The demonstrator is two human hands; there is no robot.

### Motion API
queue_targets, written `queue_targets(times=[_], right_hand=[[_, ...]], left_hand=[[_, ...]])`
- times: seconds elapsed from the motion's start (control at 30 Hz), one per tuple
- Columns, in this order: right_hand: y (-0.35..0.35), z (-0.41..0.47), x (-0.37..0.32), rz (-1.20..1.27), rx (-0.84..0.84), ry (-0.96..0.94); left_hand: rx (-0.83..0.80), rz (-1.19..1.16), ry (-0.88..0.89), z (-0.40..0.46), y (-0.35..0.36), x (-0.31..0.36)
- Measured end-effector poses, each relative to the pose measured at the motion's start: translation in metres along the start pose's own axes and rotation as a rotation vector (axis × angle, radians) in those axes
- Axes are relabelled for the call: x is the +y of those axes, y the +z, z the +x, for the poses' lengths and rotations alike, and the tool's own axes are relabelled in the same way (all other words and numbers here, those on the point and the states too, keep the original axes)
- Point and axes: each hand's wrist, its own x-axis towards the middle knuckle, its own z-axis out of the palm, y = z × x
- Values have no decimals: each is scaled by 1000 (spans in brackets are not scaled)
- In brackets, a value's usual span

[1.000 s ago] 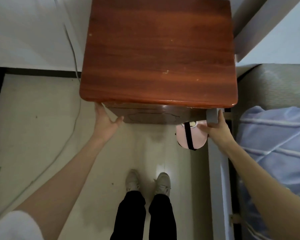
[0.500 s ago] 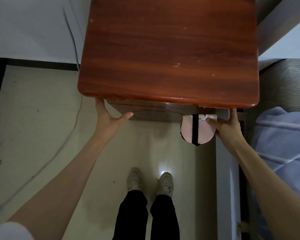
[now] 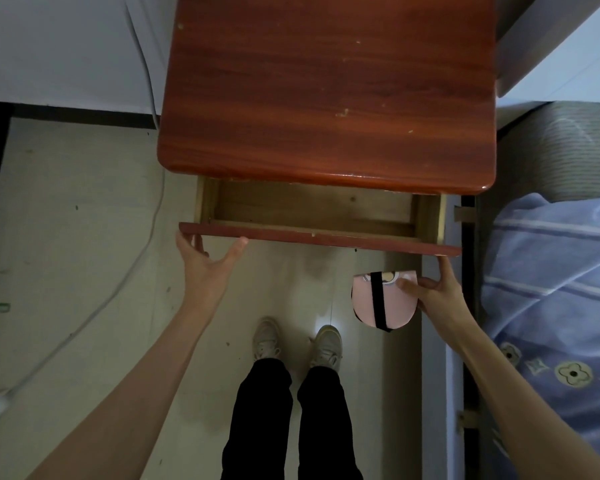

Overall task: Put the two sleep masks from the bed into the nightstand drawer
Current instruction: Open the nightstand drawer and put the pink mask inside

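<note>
Nightstand drawer (image 3: 312, 216) partly out, interior bare. Left hand (image 3: 207, 268) spread loose under drawer front, grasping nothing. Right hand (image 3: 435, 292) pinching folded pink sleep mask (image 3: 381, 301) just below front edge. Second mask unseen. Next, probably: lift over front, drop inside.

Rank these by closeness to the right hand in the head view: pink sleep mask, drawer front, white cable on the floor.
From the right hand:
1. Pink sleep mask, held in it.
2. Drawer front, just above, fingertip at its right end.
3. White cable, far left on the floor.

Glossy red wood nightstand (image 3: 326, 88); raw matt wood drawer (image 3: 312, 206); pink cloth mask (image 3: 381, 299)
</note>
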Motion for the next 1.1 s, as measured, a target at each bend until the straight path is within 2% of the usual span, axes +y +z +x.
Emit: queue_targets(times=[0.13, 0.37, 0.5, 0.57, 0.63, 0.77, 0.97, 1.1], right_hand=[[0, 4, 4, 34, -14, -17], [1, 1, 7, 69, -43, 15], [5, -17, 2, -43, -37, 66], [9, -32, -9, -120, -87, 61], [15, -46, -25, -28, -169, 56], [39, -49, -64, 315, -285, 96], [102, -20, -109, 587, -166, 268], [139, -1, -120, 575, -139, 290]], left_hand=[[41, 2, -6, 4, 3, -6], [-4, -56, -49, 10, -2, -17], [18, -32, -53, 11, -3, -20], [25, -15, -52, 10, -3, -20], [25, -8, -50, 10, -4, -19], [27, 0, -52, 8, -5, -17], [11, -62, -62, 7, -4, -19], [8, -114, -57, 9, -2, -26]])
